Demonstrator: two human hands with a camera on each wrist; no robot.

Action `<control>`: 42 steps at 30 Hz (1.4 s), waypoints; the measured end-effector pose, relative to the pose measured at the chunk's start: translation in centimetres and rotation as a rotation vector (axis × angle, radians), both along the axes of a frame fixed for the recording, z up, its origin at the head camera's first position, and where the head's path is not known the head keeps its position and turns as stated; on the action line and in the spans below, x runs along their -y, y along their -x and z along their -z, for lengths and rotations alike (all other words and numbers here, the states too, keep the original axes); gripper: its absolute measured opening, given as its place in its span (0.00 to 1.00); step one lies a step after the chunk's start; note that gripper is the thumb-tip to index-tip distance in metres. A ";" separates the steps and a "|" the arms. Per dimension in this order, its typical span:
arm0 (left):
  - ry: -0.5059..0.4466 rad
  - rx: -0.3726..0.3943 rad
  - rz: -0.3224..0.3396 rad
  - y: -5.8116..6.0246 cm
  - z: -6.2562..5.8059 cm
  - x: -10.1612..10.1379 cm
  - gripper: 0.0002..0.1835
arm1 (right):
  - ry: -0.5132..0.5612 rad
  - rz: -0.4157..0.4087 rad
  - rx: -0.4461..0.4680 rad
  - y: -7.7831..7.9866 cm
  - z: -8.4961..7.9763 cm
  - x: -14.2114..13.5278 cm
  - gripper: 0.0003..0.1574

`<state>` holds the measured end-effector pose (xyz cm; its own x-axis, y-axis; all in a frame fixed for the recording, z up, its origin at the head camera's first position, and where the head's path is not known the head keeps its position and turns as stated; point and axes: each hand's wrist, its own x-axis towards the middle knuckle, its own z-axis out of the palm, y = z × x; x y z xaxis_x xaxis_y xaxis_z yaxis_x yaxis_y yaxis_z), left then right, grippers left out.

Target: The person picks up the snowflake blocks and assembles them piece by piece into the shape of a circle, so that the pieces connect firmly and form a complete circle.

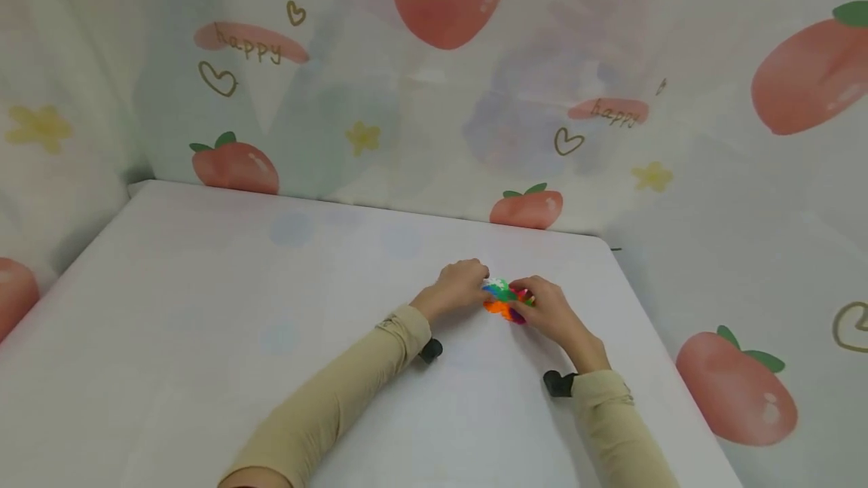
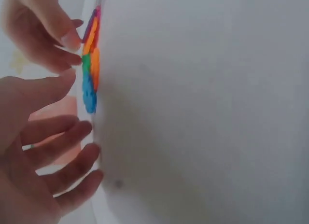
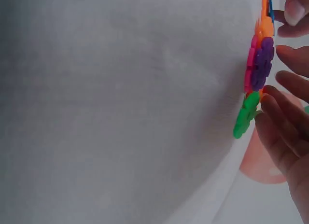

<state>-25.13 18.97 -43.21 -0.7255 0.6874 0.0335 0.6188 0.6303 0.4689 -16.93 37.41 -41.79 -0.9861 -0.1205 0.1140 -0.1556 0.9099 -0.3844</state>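
A cluster of colourful plastic snowflake discs (image 1: 499,309) with notched edges lies near the table's far right. In the left wrist view, a blue disc (image 2: 89,96) is at the end nearer my left hand (image 1: 458,285). That hand's fingers are loosely spread, and its thumb is near the green part. My right hand (image 1: 548,312) bends over the other end. In the right wrist view its fingertips touch or nearly touch a purple disc (image 3: 262,63) and a green disc (image 3: 246,115). A pink disc (image 3: 249,64) shows beside the purple one. How the discs join is hard to see.
A white table (image 1: 224,337) extends to the left, with its back edge against a fruit-patterned cloth wall (image 1: 420,104). Its right edge (image 1: 667,352) runs close to my right forearm. Black wrist mounts (image 1: 558,384) jut inward from both sleeves.
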 end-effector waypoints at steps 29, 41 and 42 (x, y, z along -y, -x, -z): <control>-0.478 0.335 -0.102 -1.1 -0.6 12.7 0.04 | 0.170 0.113 0.073 0.6 -1.4 2.9 0.11; -0.634 0.414 -0.246 -1.3 -0.5 18.2 0.07 | 0.383 0.011 -0.049 2.8 -1.0 8.7 0.11; -0.642 0.409 -0.262 -1.3 -0.8 18.3 0.07 | 0.403 0.002 -0.045 3.0 -1.0 9.2 0.11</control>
